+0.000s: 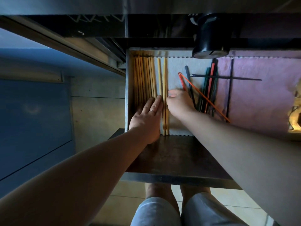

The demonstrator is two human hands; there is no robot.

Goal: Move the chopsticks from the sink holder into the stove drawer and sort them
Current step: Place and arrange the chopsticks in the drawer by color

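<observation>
Wooden chopsticks are lying in a tidy parallel row against the left wall of the stove drawer, so the sorting is well along, I judge. Nearest the drawer's front edge, the left hand is lying flat and spread, fingers pressing on the near ends of that row, gripping nothing. Just beside it, the right hand is curling, its fingertips seeming to pinch or nudge the two loose wooden sticks; whether it is gripping them I cannot tell. To do this step well, the loose pair should be slid left until touching the row, ends level. Farther right, dark and red chopsticks are lying crossed and tangled, still unsorted. White cloth lining and pink cloth lining are covering the drawer floor. Beyond the back edge, a black knob is jutting out. The room is dim.
</observation>
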